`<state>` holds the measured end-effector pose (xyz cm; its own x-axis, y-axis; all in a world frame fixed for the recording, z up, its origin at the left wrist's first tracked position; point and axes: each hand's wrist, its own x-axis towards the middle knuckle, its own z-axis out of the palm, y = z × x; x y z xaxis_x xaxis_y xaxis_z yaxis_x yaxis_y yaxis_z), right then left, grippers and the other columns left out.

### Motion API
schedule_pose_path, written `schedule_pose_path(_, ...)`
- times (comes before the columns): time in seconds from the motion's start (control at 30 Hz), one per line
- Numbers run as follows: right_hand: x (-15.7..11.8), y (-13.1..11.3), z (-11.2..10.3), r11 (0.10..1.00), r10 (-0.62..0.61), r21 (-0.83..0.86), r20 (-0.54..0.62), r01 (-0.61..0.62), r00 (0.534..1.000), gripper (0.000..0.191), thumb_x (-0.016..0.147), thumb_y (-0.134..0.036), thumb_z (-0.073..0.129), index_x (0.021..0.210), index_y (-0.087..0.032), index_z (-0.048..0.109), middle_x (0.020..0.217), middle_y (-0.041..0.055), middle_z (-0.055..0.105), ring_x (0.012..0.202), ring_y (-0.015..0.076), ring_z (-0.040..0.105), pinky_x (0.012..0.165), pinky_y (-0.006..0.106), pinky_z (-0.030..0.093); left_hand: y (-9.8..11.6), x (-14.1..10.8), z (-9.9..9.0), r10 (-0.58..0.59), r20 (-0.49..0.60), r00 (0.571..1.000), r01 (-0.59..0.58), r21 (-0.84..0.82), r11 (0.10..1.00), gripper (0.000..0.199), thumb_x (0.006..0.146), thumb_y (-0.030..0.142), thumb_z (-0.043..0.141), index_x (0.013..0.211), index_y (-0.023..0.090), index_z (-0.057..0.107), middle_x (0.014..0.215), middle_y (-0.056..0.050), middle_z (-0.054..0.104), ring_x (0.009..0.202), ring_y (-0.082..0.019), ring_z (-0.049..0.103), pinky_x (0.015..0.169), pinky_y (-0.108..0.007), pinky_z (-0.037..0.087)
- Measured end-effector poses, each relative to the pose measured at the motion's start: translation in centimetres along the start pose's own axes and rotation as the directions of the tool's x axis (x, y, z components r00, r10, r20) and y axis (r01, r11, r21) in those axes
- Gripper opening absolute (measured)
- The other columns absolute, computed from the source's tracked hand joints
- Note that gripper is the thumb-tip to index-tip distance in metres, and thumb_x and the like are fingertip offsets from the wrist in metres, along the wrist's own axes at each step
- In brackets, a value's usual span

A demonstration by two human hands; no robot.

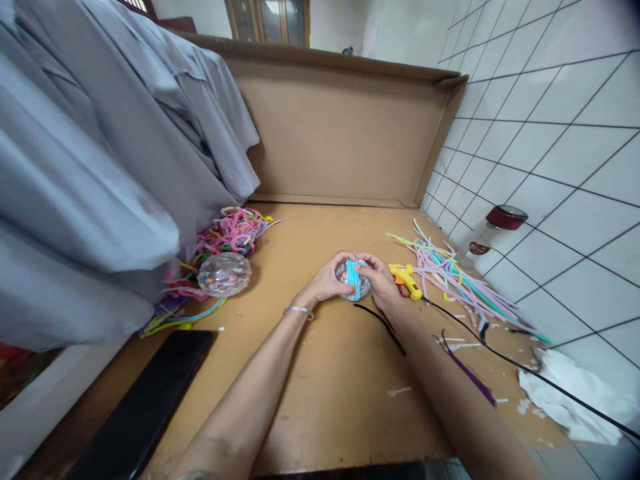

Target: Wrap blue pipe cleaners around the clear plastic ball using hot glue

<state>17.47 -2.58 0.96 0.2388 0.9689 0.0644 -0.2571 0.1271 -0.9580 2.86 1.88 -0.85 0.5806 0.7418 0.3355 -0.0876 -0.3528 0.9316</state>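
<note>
Both hands grip one clear, roundish plastic object with a light-blue strip [353, 280] across its front and small coloured bits showing through. My left hand [327, 279] is closed around its left side, with a bangle on that wrist. From the other side my right hand [379, 279] wraps it, thumb against the blue strip. Just right of that hand lies a yellow glue gun [411, 283] with a black cord. Below the hands there is a black pipe cleaner [383, 327] on the table. Fingers hide much of the held object.
At left, a clear ridged plastic ball [225, 275] rests by tangled pipe cleaners [235, 233], near a black phone [150, 400] and hanging grey cloth [100, 167]. Rightward are loose pipe cleaners [465, 280], a red-lidded jar [493, 233] and white tissue [570, 393]. Cardboard [340, 133] stands behind.
</note>
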Motion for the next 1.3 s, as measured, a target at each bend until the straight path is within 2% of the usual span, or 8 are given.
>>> schedule_pose_path(0.13,-0.05,-0.11,0.09,1.0,0.007,0.017,-0.003,-0.007,1.0,0.03,0.048,-0.024,0.077,0.076,-0.021,0.067,0.08,-0.0006,0.069,0.079,0.0172,0.06,0.077,0.032,0.048,-0.05,-0.01,0.05,0.01,-0.015,1.0,-0.01,0.024,1.0,0.066,0.052,0.015,0.072,0.114,0.022,0.051,0.117,-0.003,0.056,0.098,-0.017,0.056,0.084,-0.025,0.045)
schedule_pose_path(0.33,-0.01,-0.05,-0.12,1.0,0.006,0.008,0.01,-0.006,1.0,0.03,0.05,-0.024,0.078,0.077,-0.022,0.067,0.081,-0.0006,0.069,0.077,0.0166,0.061,0.076,0.031,0.048,0.39,0.08,0.37,-0.023,-0.024,0.999,0.022,-0.04,0.999,0.062,0.049,0.014,0.072,0.109,0.02,0.055,0.112,-0.003,0.057,0.098,-0.017,0.055,0.087,-0.026,0.044)
schedule_pose_path(0.57,-0.12,-0.03,-0.07,1.0,0.018,0.024,0.016,-0.019,1.0,0.032,0.052,-0.025,0.078,0.081,-0.022,0.066,0.082,-0.0012,0.068,0.076,0.0158,0.06,0.075,0.03,0.048,0.53,0.11,0.33,-0.004,0.001,1.0,0.004,-0.036,0.999,0.057,0.051,0.015,0.073,0.107,0.022,0.059,0.123,-0.005,0.056,0.111,-0.021,0.054,0.096,-0.03,0.042)
schedule_pose_path(0.77,-0.2,-0.22,0.04,1.0,0.017,0.01,0.011,-0.017,1.0,0.031,0.05,-0.025,0.079,0.078,-0.022,0.067,0.078,-0.0018,0.066,0.074,0.0149,0.059,0.073,0.029,0.047,0.74,0.05,0.37,0.002,-0.024,1.0,-0.003,-0.016,1.0,0.055,0.052,0.012,0.072,0.105,0.02,0.061,0.12,-0.004,0.058,0.111,-0.021,0.055,0.098,-0.031,0.042)
schedule_pose_path(1.03,-0.06,-0.09,0.0,0.999,0.029,0.022,-0.015,-0.029,0.999,0.034,0.048,-0.027,0.08,0.078,-0.021,0.065,0.078,-0.0015,0.066,0.073,0.0152,0.058,0.071,0.029,0.046,0.59,-0.08,0.25,-0.009,-0.037,0.999,0.011,0.046,0.999,0.073,0.053,0.014,0.073,0.122,0.021,0.053,0.118,-0.004,0.058,0.106,-0.02,0.056,0.093,-0.029,0.045)
schedule_pose_path(1.3,-0.06,-0.16,0.06,1.0,0.018,0.013,0.001,-0.018,1.0,0.035,0.048,-0.027,0.079,0.079,-0.022,0.065,0.079,-0.0011,0.068,0.074,0.0157,0.06,0.072,0.03,0.047,0.55,0.0,0.44,-0.027,-0.031,0.999,0.026,-0.041,0.999,0.058,0.051,0.012,0.071,0.108,0.021,0.061,0.121,-0.005,0.058,0.109,-0.021,0.056,0.095,-0.03,0.044)
